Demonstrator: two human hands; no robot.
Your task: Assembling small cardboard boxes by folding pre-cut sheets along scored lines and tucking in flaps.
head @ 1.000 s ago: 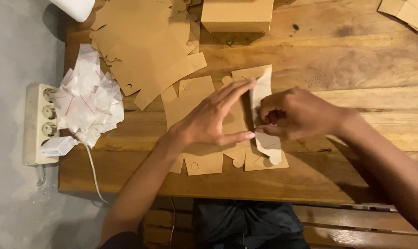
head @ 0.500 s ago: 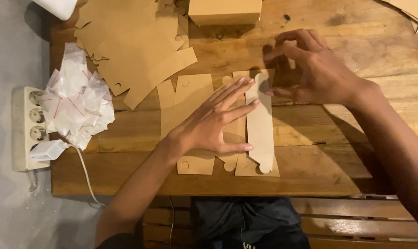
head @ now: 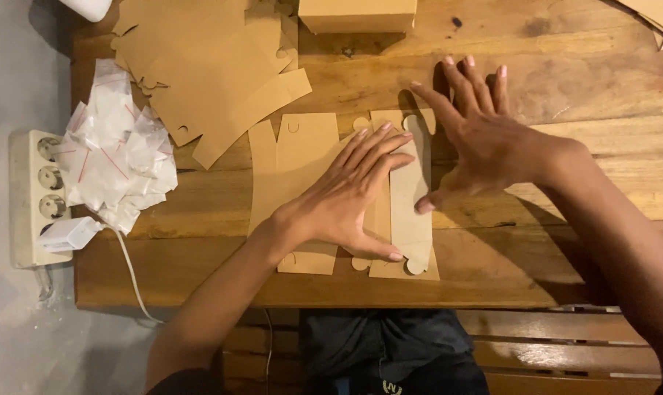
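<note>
Packaging workshop: wooden bench (head: 566,44) strewn with die-cut cardboard blanks (head: 207,80).

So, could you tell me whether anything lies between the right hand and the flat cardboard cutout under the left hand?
Nothing visible does. The right hand is spread open just right of the cutout, its thumb tip at the pale flap's edge. Only bare table lies beneath it. The left hand presses flat on the cutout's middle, clear of that flap.

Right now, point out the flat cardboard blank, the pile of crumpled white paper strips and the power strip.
flat cardboard blank (head: 302,157): head view, bare upper panel.
pile of crumpled white paper strips (head: 115,157): head view, middle of the heap.
power strip (head: 25,197): head view, white casing beside the sockets.
</note>
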